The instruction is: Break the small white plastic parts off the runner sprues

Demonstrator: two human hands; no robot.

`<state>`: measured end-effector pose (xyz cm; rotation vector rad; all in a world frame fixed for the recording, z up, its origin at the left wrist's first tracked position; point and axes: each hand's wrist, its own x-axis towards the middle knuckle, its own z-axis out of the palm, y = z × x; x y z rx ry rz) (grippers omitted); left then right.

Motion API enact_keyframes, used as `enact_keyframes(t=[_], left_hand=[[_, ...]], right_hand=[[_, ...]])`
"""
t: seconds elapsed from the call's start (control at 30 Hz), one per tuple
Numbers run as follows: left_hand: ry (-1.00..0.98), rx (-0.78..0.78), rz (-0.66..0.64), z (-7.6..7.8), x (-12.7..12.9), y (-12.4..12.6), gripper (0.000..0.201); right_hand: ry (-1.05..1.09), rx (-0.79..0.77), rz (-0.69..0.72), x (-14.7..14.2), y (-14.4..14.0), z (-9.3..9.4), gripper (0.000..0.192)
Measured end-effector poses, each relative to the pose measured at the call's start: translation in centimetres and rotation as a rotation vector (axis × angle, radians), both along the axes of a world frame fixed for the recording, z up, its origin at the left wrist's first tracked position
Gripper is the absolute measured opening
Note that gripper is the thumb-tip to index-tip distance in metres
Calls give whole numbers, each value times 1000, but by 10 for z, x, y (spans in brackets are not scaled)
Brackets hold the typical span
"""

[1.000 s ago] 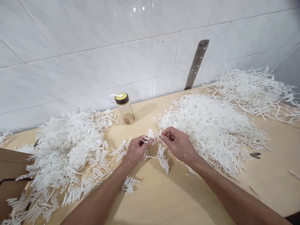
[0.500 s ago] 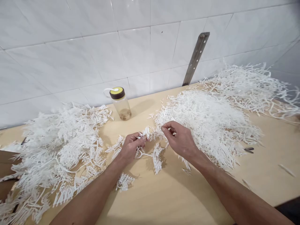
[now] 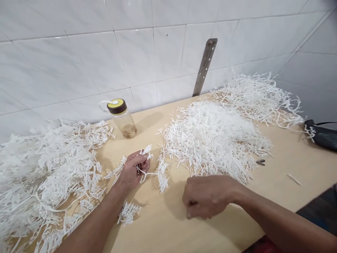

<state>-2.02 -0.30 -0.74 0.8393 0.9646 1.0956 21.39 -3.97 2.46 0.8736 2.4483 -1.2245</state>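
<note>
My left hand (image 3: 131, 171) grips a white plastic branched sprue (image 3: 151, 169) with comb-like clusters of small sticks, held just above the wooden tabletop (image 3: 168, 225). My right hand (image 3: 207, 196) hovers low over the table near its front, fingers curled into a loose fist; whether it holds anything small is hidden. A big heap of loose white sticks (image 3: 210, 137) lies just beyond my right hand. A large pile of white sprues (image 3: 50, 172) lies left of my left hand. One small cluster (image 3: 128, 213) rests by my left forearm.
A clear bottle (image 3: 123, 118) with a brown and yellow lid stands by the tiled wall. Another heap of bare white stalks (image 3: 258, 96) lies at the back right. A metal bracket (image 3: 204, 66) leans on the wall. Small cutters (image 3: 260, 162) lie by the heap; a dark object (image 3: 322, 136) at right.
My right hand has let go of the sprue and drawn back toward the table's front, closing into a fist. My left hand keeps hold of the sprue. The view has turned to the right.
</note>
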Motion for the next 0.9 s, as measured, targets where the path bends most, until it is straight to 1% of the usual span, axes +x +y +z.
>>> enact_keyframes(t=[0.07, 0.13, 0.17, 0.23, 0.3, 0.37, 0.4, 0.47, 0.53, 0.6, 0.67, 0.77, 0.9], left_hand=[[60, -23, -11, 2, 0, -1, 34], [148, -53, -29, 3, 1, -1, 32], [189, -55, -38, 3, 1, -2, 31], [242, -15, -70, 2, 2, -2, 33], [273, 35, -127, 1, 3, -2, 36], [303, 55, -174, 1, 4, -2, 39], [321, 58, -194, 2, 5, -2, 39], [362, 68, -229, 3, 7, -2, 40], [414, 95, -264, 5, 9, -3, 40], [467, 139, -298, 6, 11, -4, 38], [495, 182, -332, 7, 12, -5, 37], [519, 223, -346, 8, 15, -6, 36], [556, 259, -307, 9, 18, -8, 35]], right_hand=[[80, 293, -155, 7, 7, 4, 26], [132, 591, -354, 5, 14, 7, 23], [165, 688, -435, 1, 17, 8, 21], [245, 733, -546, -10, 25, 5, 22], [366, 719, -617, -20, 36, 0, 22], [447, 621, -712, -28, 49, -9, 22], [483, 536, -786, -30, 55, -14, 19], [592, 305, -908, -32, 63, -24, 17], [716, 86, -1005, -33, 64, -32, 18], [818, -104, -1058, -35, 59, -38, 19], [865, -220, -1066, -37, 50, -43, 18], [916, -192, -1054, -37, 41, -49, 18], [922, -108, -979, -38, 39, -56, 17]])
